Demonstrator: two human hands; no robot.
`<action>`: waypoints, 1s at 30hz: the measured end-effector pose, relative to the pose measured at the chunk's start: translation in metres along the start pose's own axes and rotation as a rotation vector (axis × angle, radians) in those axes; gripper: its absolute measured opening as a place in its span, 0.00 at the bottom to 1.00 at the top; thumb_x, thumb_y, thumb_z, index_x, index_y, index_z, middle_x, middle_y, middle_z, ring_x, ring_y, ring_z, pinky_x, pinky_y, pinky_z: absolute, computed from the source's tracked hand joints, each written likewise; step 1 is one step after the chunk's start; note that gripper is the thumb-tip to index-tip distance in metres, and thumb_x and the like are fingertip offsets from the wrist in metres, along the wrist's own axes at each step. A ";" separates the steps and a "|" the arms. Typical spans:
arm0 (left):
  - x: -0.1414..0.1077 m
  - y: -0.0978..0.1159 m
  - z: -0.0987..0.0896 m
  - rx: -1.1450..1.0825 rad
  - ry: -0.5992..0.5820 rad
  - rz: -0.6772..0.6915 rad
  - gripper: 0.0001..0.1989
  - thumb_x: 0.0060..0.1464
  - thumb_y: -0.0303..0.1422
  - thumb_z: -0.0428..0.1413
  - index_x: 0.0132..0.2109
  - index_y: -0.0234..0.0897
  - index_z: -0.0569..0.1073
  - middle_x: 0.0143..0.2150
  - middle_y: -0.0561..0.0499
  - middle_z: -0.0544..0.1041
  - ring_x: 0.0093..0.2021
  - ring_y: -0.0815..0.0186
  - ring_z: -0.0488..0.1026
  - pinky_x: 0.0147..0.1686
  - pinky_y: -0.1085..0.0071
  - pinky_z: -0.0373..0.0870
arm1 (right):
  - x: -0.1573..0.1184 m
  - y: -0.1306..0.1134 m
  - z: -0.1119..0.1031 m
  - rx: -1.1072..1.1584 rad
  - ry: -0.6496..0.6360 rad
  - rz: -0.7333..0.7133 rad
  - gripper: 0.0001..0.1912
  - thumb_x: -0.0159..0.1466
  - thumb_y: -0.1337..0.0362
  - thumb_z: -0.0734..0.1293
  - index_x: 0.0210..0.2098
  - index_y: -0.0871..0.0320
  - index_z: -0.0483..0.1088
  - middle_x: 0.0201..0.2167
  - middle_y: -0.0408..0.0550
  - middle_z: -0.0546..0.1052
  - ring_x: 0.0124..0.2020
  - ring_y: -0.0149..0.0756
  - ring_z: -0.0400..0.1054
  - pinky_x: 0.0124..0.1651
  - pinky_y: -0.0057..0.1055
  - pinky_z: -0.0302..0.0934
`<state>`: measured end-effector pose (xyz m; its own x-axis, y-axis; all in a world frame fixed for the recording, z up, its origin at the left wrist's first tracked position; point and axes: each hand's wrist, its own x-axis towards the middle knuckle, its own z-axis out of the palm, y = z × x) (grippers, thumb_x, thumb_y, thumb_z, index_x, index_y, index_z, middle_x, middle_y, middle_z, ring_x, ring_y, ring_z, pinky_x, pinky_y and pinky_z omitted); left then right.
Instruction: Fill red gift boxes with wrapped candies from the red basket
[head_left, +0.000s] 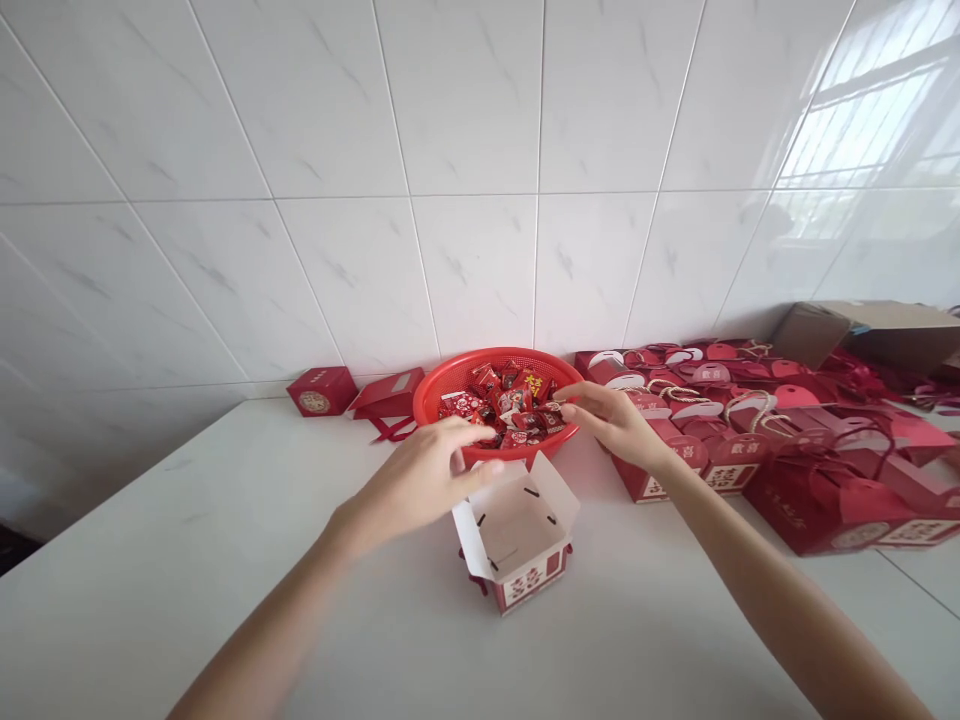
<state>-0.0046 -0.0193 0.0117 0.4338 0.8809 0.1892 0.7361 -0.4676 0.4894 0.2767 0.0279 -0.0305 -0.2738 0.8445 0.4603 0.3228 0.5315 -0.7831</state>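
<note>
A red and white cardboard gift box (526, 580) stands on the table with its top flaps spread, and its white inside holds no sweets. Just behind it is a red plastic basket (442, 370) of wrapped candies (517, 400). My left hand (420, 470) hovers over the left flap of the box, its fingers pointing at the basket's front rim. Thumb and fingers are apart, with nothing seen between them. My right hand (616, 425) reaches over the right rim of the basket, fingertips close to the candies. Its thumb and forefinger look slightly parted; I see no candy held.
Many red gift boxes with rope handles (712, 420) crowd the right side. Behind them lies an open brown carton (877, 330). A small red box (322, 391) and a red box with ribbon (388, 394) stand left of the basket, against the tiled wall (480, 260).
</note>
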 end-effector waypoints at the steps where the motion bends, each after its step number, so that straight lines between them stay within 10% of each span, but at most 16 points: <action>1: 0.012 -0.002 -0.001 -0.022 0.008 0.000 0.23 0.60 0.49 0.54 0.55 0.42 0.78 0.49 0.47 0.80 0.39 0.60 0.78 0.40 0.66 0.74 | 0.012 0.005 0.002 -0.043 0.008 -0.004 0.17 0.66 0.50 0.66 0.44 0.56 0.76 0.44 0.51 0.81 0.42 0.41 0.75 0.46 0.37 0.69; 8: 0.100 -0.031 0.013 0.056 -0.308 -0.068 0.21 0.55 0.44 0.56 0.51 0.39 0.80 0.44 0.47 0.84 0.44 0.55 0.79 0.42 0.67 0.71 | 0.068 0.035 0.039 -0.520 -0.396 0.268 0.29 0.53 0.58 0.76 0.54 0.53 0.74 0.46 0.51 0.81 0.49 0.51 0.74 0.51 0.41 0.65; 15: 0.137 -0.045 0.036 0.219 -0.714 -0.053 0.36 0.39 0.39 0.65 0.60 0.43 0.74 0.44 0.45 0.83 0.37 0.53 0.79 0.32 0.68 0.68 | 0.076 0.044 0.044 -0.560 -0.456 0.325 0.30 0.47 0.60 0.79 0.51 0.51 0.77 0.45 0.51 0.81 0.49 0.55 0.74 0.48 0.38 0.64; 30: 0.142 -0.066 0.061 -0.184 -0.247 0.027 0.34 0.34 0.27 0.68 0.53 0.39 0.72 0.32 0.54 0.79 0.32 0.58 0.78 0.28 0.70 0.71 | 0.070 0.055 0.042 -0.194 -0.014 0.269 0.07 0.59 0.67 0.66 0.36 0.57 0.75 0.34 0.46 0.79 0.37 0.39 0.74 0.42 0.34 0.66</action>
<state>0.0397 0.1320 -0.0456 0.5817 0.8134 0.0023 0.6260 -0.4495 0.6372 0.2371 0.1134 -0.0592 -0.1671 0.9561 0.2407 0.5518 0.2930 -0.7808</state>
